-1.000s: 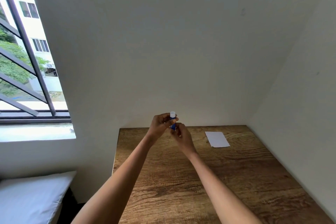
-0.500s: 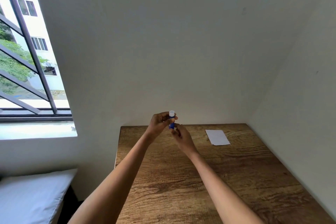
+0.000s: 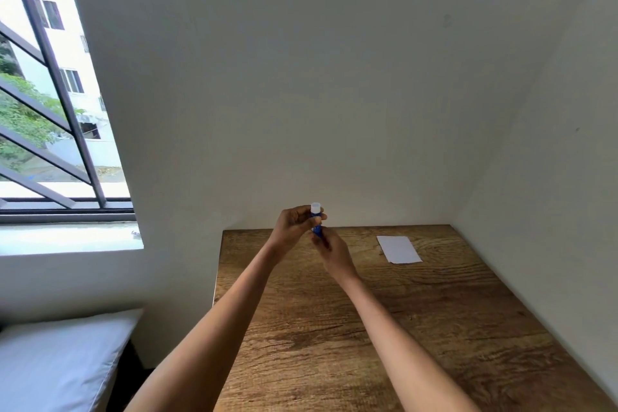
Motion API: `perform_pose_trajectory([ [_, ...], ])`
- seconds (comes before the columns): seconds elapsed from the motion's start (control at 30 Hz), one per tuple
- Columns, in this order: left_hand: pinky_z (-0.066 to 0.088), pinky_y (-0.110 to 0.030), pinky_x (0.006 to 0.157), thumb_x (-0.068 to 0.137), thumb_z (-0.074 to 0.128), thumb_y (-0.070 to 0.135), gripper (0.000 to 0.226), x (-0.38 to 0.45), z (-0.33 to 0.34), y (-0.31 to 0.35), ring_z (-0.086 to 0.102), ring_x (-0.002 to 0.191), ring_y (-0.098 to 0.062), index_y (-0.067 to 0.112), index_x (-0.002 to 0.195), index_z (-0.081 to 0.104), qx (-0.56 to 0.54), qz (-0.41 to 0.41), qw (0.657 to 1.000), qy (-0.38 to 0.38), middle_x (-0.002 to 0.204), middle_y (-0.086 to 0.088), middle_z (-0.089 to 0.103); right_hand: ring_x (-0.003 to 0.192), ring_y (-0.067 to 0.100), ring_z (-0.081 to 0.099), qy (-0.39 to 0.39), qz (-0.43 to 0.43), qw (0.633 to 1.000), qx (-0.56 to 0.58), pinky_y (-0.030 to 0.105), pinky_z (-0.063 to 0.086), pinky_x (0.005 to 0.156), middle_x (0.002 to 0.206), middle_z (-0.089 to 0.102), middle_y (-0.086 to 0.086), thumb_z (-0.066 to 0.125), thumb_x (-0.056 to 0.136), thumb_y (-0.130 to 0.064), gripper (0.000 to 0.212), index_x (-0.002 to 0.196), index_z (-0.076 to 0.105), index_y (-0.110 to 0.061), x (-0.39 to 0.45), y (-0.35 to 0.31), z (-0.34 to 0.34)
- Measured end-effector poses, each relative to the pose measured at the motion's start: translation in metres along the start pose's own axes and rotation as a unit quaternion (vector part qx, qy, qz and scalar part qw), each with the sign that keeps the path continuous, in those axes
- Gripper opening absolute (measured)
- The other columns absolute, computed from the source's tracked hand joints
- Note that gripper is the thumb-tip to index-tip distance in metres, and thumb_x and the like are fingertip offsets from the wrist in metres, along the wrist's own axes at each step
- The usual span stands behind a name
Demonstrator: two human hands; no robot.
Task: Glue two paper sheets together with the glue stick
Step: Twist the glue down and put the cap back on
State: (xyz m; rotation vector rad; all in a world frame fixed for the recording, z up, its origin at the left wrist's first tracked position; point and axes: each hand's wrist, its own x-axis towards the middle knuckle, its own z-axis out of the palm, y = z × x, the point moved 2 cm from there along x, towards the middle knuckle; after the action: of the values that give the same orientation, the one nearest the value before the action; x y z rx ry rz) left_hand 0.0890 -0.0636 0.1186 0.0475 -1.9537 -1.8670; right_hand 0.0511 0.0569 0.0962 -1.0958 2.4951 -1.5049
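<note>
Left hand point(image 3: 293, 223) curled round the upright glue stick point(image 3: 316, 218) above the table's point(image 3: 418, 328) far edge, right hand point(image 3: 332, 252) pinching its lower end, probably to twist it, papers point(image 3: 399, 249) flat, well to the right.

I look down at a wooden table point(image 3: 418, 328) pushed into a corner where a plain white back wall point(image 3: 301, 77) meets a white side wall point(image 3: 551, 160) on the right. To my left a window point(image 3: 50, 110) with dark slanted bars lets in daylight; outside I see a pale building and green trees. A white pillow point(image 3: 60, 358) lies at lower left.
</note>
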Motion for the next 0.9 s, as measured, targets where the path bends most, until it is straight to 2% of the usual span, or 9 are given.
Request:
perform_pose_trajectory([
  [0.1, 0.054, -0.016, 0.076, 0.086, 0.062, 0.006, 0.024, -0.005, 0.004, -0.002, 0.068, 0.089, -0.004, 0.004, 0.109, 0.064, 0.002, -0.002, 1.0, 0.007, 0.098, -0.005, 0.07, 0.05, 0.0, 0.041, 0.109, 0.04, 0.987, -0.111, 0.017, 0.025, 0.046, 0.061, 0.046, -0.013, 0.055, 0.085, -0.05, 0.025, 0.082, 0.056, -0.025, -0.005, 0.004, 0.001],
  [0.2, 0.054, -0.015, 0.075, 0.085, 0.063, 0.005, 0.023, -0.008, 0.011, -0.005, 0.068, 0.088, -0.002, 0.006, 0.107, 0.065, -0.011, -0.015, 1.0, 0.004, 0.096, -0.004, 0.07, 0.054, -0.002, 0.046, 0.163, 0.063, 0.981, -0.08, 0.017, 0.031, 0.049, 0.067, 0.051, -0.014, 0.063, 0.08, -0.048, 0.025, 0.078, 0.049, -0.027, -0.009, 0.007, 0.006],
  [0.3, 0.052, -0.012, 0.071, 0.084, 0.063, 0.003, 0.023, -0.009, 0.014, -0.005, 0.068, 0.085, 0.0, 0.002, 0.108, 0.064, -0.005, -0.014, 1.0, 0.0, 0.097, -0.006, 0.07, 0.055, 0.004, 0.046, 0.117, 0.058, 0.991, -0.025, 0.02, 0.033, 0.052, 0.065, 0.052, -0.01, 0.064, 0.082, -0.041, 0.022, 0.078, 0.048, -0.026, -0.008, 0.012, 0.003],
  [0.4, 0.052, -0.012, 0.072, 0.084, 0.063, 0.002, 0.027, -0.008, 0.015, -0.009, 0.068, 0.084, 0.001, -0.002, 0.11, 0.062, -0.005, -0.018, 1.0, 0.007, 0.099, -0.01, 0.069, 0.064, 0.014, 0.051, 0.031, 0.03, 0.999, 0.031, 0.029, 0.039, 0.06, 0.076, 0.061, 0.011, 0.054, 0.091, -0.034, 0.019, 0.09, 0.057, -0.015, -0.011, 0.014, -0.002],
  [0.47, 0.053, -0.013, 0.076, 0.084, 0.063, 0.003, 0.027, -0.007, 0.019, -0.011, 0.068, 0.085, 0.0, -0.002, 0.11, 0.063, 0.005, -0.019, 1.0, 0.002, 0.099, -0.009, 0.069, 0.067, 0.01, 0.053, 0.03, 0.025, 0.999, 0.021, 0.026, 0.04, 0.061, 0.079, 0.061, 0.006, 0.052, 0.093, -0.03, 0.021, 0.097, 0.06, -0.012, -0.013, 0.019, -0.005],
  [0.57, 0.054, -0.022, 0.084, 0.083, 0.065, 0.004, 0.025, -0.003, 0.029, -0.015, 0.068, 0.089, -0.009, 0.004, 0.107, 0.066, 0.011, -0.026, 1.0, 0.006, 0.1, -0.01, 0.07, 0.065, 0.008, 0.052, 0.119, 0.053, 0.99, -0.059, 0.018, 0.035, 0.053, 0.078, 0.058, -0.009, 0.061, 0.086, -0.037, 0.023, 0.093, 0.064, -0.016, -0.012, 0.028, -0.008],
  [0.67, 0.054, -0.024, 0.084, 0.081, 0.067, 0.006, 0.022, 0.006, 0.04, -0.02, 0.069, 0.089, -0.011, 0.01, 0.102, 0.069, 0.018, -0.027, 0.999, 0.02, 0.095, -0.005, 0.072, 0.063, 0.007, 0.052, 0.17, 0.085, 0.981, -0.046, 0.016, 0.033, 0.051, 0.073, 0.054, -0.013, 0.066, 0.082, -0.035, 0.018, 0.083, 0.053, -0.023, -0.007, 0.034, -0.01],
  [0.77, 0.054, -0.019, 0.079, 0.08, 0.069, 0.007, 0.021, 0.016, 0.047, -0.023, 0.069, 0.087, -0.006, 0.017, 0.098, 0.07, 0.025, -0.029, 0.999, 0.029, 0.093, -0.002, 0.073, 0.059, 0.001, 0.047, 0.128, 0.078, 0.989, -0.005, 0.014, 0.033, 0.051, 0.067, 0.049, -0.015, 0.066, 0.083, -0.029, 0.018, 0.081, 0.049, -0.025, 0.005, 0.045, -0.015],
  [0.9, 0.053, -0.013, 0.077, 0.08, 0.067, 0.002, 0.024, 0.032, 0.047, -0.029, 0.068, 0.087, -0.008, 0.009, 0.103, 0.068, 0.044, -0.023, 0.998, 0.049, 0.097, -0.007, 0.071, 0.07, 0.002, 0.051, 0.03, 0.036, 0.999, 0.023, 0.019, 0.038, 0.062, 0.08, 0.055, -0.01, 0.053, 0.092, -0.025, 0.005, 0.094, 0.057, -0.022, 0.019, 0.06, -0.026],
])
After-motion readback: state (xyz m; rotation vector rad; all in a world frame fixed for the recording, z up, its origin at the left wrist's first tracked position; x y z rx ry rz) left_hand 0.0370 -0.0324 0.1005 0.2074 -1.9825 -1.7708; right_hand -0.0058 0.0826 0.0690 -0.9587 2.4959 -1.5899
